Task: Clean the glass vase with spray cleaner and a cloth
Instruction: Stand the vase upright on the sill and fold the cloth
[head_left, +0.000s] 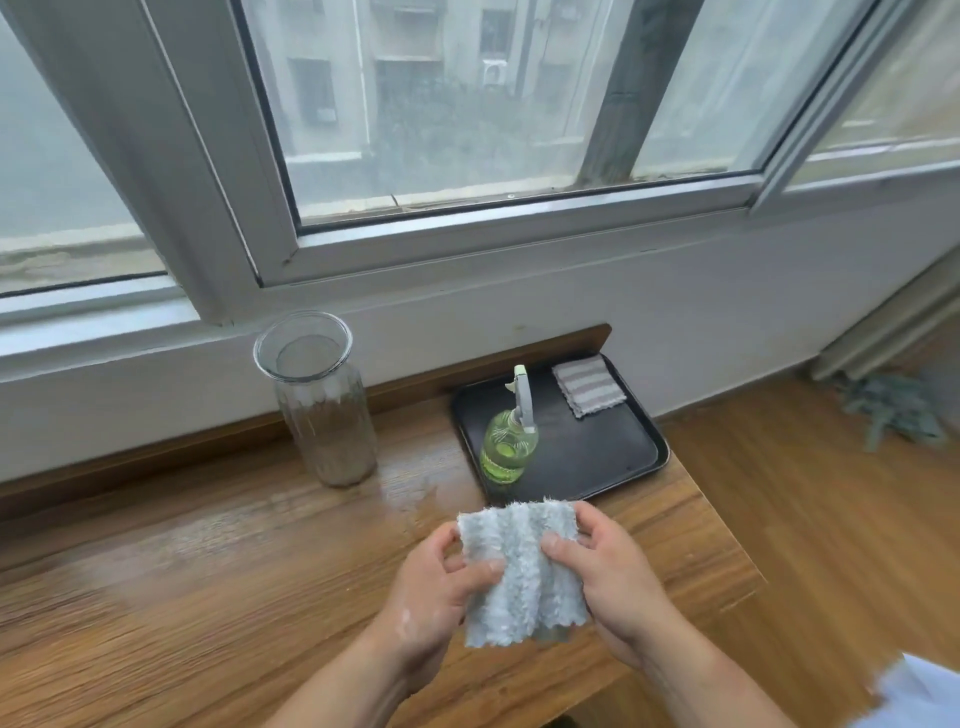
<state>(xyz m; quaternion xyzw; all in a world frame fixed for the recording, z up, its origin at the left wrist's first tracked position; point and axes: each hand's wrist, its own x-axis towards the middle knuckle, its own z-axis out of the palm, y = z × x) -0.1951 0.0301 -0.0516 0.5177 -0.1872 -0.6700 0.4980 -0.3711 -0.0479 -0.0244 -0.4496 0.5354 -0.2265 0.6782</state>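
A tall ribbed glass vase (324, 410) stands upright on the wooden table (182, 571), near the wall under the window. Right of it a green spray bottle (508, 441) with a pale trigger head stands on a black tray (597, 457). In front of the tray I hold a fluffy light grey cloth (519, 566) above the table with both hands. My left hand (436, 597) pinches its left edge. My right hand (608, 566) pinches its right side, thumb on the front.
A second folded striped cloth (588, 385) lies at the tray's far right corner. The table's right edge drops to a wooden floor (831, 519). A wet sheen shows on the table between vase and tray. A window sill runs behind.
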